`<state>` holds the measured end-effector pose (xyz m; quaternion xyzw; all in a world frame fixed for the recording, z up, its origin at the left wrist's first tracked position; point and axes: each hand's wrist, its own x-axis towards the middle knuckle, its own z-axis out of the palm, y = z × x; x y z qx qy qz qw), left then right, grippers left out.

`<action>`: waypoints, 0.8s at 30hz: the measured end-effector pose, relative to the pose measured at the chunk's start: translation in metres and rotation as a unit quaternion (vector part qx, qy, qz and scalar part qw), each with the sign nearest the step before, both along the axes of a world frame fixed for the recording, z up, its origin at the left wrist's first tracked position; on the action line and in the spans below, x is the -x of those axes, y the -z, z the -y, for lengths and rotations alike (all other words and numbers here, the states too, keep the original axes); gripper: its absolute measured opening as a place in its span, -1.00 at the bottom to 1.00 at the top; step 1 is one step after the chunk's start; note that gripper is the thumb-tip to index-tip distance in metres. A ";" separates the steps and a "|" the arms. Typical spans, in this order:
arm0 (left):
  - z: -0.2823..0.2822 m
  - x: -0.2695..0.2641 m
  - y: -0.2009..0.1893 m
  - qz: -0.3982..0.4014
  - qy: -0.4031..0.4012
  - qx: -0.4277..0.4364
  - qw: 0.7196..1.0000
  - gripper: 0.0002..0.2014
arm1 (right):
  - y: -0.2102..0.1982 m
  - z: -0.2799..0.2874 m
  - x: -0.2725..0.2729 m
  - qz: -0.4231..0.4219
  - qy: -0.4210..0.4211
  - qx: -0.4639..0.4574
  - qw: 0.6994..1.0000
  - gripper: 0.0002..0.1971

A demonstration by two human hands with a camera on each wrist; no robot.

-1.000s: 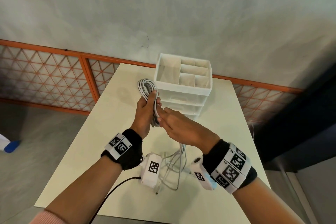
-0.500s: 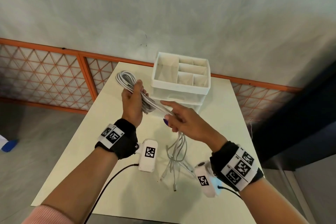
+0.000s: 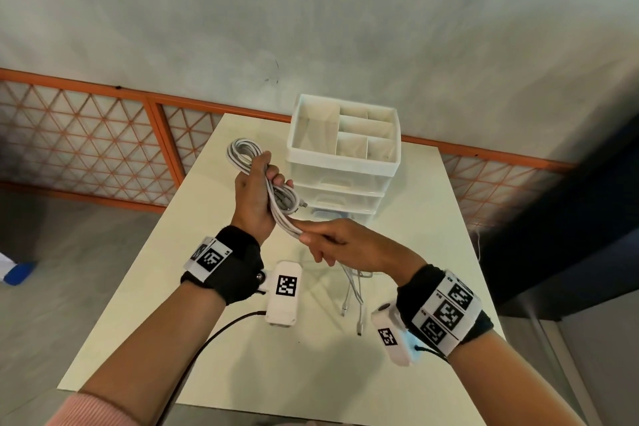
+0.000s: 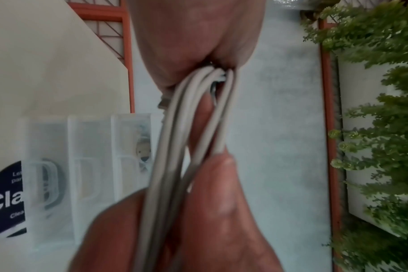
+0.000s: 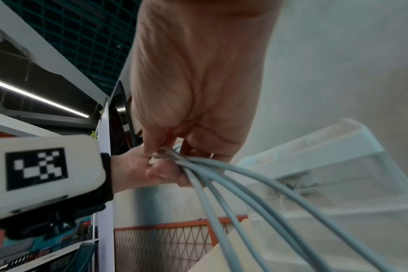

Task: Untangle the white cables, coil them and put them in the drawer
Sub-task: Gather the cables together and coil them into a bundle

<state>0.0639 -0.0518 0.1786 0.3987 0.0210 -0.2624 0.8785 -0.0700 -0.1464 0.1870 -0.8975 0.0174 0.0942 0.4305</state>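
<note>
Grey plaster wall and an orange lattice rail back the pale counter [image 3: 242, 339], where a white drawer unit [image 3: 342, 162] stands at the far end with its top tray divided into compartments and all visible drawers closed. Held above the counter, the white cables [image 3: 273, 190] are gathered into a long bundle: the left hand [image 3: 254, 197] grips the looped coil around its middle, fingers curled over the strands, while the right hand [image 3: 340, 245] pinches the lower run of the same strands just below it. Loose tails with their plugs [image 3: 359, 322] hang down from the right hand to the counter.

The coiling looks part-done, and the risks follow from that. Several strands pass through the right-hand pinch together — the right wrist view shows them fanning apart straight after the fingers — so winding on could drag a crossed strand into the coil and lock the tangle in. The loop standing clear of the left hand could spring open if that grip loosens during a wrap. Trailing plugs might snag on each other as they lift. No drawer is open yet, so one hand must let go of the bundle first — a moment when the coil may unravel.
</note>
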 end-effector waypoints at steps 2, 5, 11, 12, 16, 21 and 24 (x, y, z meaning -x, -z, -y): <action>0.001 0.000 -0.002 -0.001 -0.004 0.006 1.000 -0.73 | 0.005 0.003 0.000 0.021 0.027 -0.069 0.997 -0.62; 0.003 0.001 0.000 0.015 -0.003 -0.005 1.000 -0.74 | 0.008 0.011 0.000 0.029 0.080 -0.167 0.982 -0.70; 0.003 -0.005 0.000 0.013 0.016 0.021 1.000 -0.74 | 0.006 0.034 0.006 -0.090 -0.018 -0.045 0.995 -0.71; 0.002 -0.009 -0.001 0.016 0.024 0.026 0.999 -0.74 | 0.008 0.038 0.008 -0.100 -0.014 -0.038 0.994 -0.68; -0.002 -0.012 -0.001 0.095 0.094 -0.031 0.991 -0.72 | 0.009 0.050 0.009 -0.050 0.035 -0.014 0.998 -0.69; 0.001 0.000 -0.003 0.215 0.204 -0.121 0.947 -0.63 | -0.009 0.053 0.001 0.056 0.073 0.025 0.995 -0.79; 0.003 0.009 -0.007 0.287 0.247 -0.159 0.912 -0.65 | -0.023 0.048 -0.004 0.088 0.059 0.041 0.994 -0.77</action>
